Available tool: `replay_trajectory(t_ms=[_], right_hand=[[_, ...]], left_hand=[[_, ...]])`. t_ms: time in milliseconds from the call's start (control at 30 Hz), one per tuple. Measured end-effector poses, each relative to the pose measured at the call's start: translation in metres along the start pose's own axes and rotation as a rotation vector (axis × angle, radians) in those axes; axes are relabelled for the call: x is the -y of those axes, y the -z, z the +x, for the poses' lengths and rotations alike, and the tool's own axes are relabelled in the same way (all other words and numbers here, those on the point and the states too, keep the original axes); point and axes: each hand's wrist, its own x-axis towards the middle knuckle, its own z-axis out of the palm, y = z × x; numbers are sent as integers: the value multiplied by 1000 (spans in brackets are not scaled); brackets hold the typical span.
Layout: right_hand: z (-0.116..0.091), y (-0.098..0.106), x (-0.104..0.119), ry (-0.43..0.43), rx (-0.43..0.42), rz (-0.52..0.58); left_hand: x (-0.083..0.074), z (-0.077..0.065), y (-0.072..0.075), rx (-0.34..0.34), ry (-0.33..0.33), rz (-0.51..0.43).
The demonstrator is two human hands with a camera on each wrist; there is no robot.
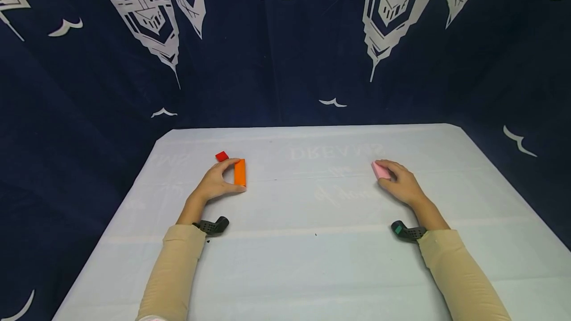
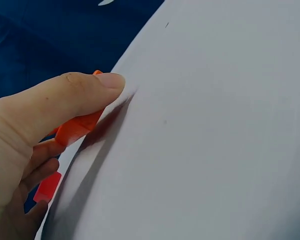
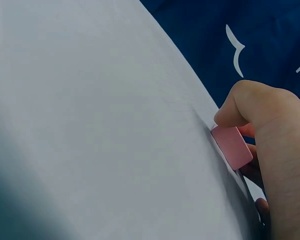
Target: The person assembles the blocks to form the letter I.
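An orange rectangular block [image 1: 240, 172] is pinched end to end between the thumb and fingers of my left hand [image 1: 217, 182], at the left of the table. In the left wrist view the thumb lies on one end of the orange block [image 2: 76, 129], with a shadow beside it. Just beyond those fingers lies a small red block [image 1: 221, 156]. On the right side, my right hand [image 1: 403, 186] grips a pink block [image 1: 381, 170] between thumb and fingers. The right wrist view shows the pink block [image 3: 232, 148] close over the white surface, its far side hidden by the fingers.
A white cloth with faint lettering covers the table [image 1: 308, 241]. Behind it hangs a dark blue curtain [image 1: 276, 63] printed with pale buildings and birds. Each wrist wears a dark camera mount, the left mount [image 1: 214, 225] and the right mount [image 1: 407, 232].
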Motion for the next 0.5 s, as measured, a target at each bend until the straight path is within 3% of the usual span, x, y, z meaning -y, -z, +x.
replay_trajectory(t_ms=[500], right_hand=[[-1, 1, 1, 14, -8, -3]], left_hand=[[-11, 3, -6, 1, -48, -1]])
